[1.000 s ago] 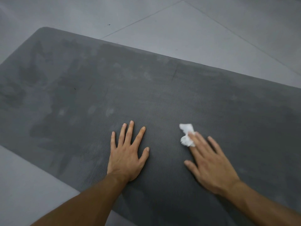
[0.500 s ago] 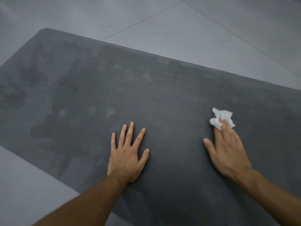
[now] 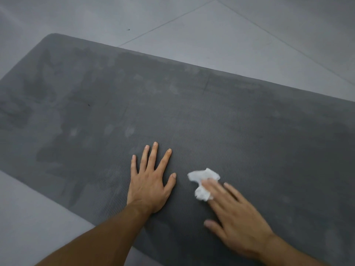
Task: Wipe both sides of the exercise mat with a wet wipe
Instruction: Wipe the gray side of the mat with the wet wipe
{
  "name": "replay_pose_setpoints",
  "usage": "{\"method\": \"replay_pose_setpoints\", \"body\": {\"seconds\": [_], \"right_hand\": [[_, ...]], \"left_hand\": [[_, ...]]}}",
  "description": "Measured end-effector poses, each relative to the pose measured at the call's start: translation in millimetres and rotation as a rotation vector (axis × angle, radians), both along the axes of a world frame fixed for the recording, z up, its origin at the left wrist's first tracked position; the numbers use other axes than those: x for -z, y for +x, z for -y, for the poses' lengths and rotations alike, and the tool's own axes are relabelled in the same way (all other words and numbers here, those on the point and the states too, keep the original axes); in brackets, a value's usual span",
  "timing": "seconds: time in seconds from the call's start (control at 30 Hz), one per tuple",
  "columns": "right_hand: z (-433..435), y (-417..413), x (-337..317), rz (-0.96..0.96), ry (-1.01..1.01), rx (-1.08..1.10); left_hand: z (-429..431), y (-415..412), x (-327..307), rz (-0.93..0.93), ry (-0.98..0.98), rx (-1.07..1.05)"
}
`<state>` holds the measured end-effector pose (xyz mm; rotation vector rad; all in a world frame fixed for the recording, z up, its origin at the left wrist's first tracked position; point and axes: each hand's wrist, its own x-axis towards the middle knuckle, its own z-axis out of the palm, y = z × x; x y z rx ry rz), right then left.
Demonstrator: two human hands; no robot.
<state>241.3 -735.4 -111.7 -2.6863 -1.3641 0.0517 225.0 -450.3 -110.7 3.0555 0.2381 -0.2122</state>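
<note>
Head view: the mat [image 3: 230, 121] lies flat on the tiled floor [image 3: 249, 35], with one rounded corner visible at the upper left and its near edge passing under the left forearm. The left hand [image 3: 148, 186] rests palm down on the mat with fingers straight and spread; its grip is apart and holds nothing. The right hand [image 3: 238, 223], blurred, lies just beside it with straight fingers laid over the crumpled white wipe [image 3: 201, 179], pressing it against the mat. This grip is likewise apart, not curled round the wipe. The mat surface shows a fine ribbed texture and uneven darker patches toward the left, probably moisture. Judged from its look, the mat is light, soft, flexible foam: it resists sliding under a flat palm but is likely to sag and fold when lifted. To turn it for the second side, take hold along an edge or at a corner, preferably with both hands. The wipe is limp, thin and damp. It is likely to bunch or shred on the ribs, so drive it under flat fingers with moderate pressure.
</note>
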Motion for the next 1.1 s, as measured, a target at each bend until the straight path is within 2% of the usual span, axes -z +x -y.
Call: {"method": "replay_pose_setpoints", "body": {"seconds": [0.33,0.43,0.63,0.8,0.93,1.1], "right_hand": [[95.4,119.4,-5.2,-0.017,-0.086,0.691],[109.0,130.1,-5.0,-0.070,-0.067,0.730],[63.8,90.7,1.8,-0.116,0.067,0.577],[14.0,25.6,-0.2,-0.094,0.107,0.297],[-6.9,-24.8,-4.8,-0.053,0.022,-0.011],[-2.5,-49.1,-0.5,0.124,-0.098,-0.299]], "left_hand": [[-1.0,-0.1,0.5,-0.008,-0.007,0.004],[-1.5,0.1,1.1,-0.001,-0.010,0.005],[-0.6,0.2,1.0,0.001,-0.012,0.004],[-1.0,-0.4,1.4,0.006,-0.015,0.006],[-0.5,0.1,0.6,0.001,-0.017,-0.002],[-0.9,-0.4,1.1,0.012,-0.010,0.003]]}}
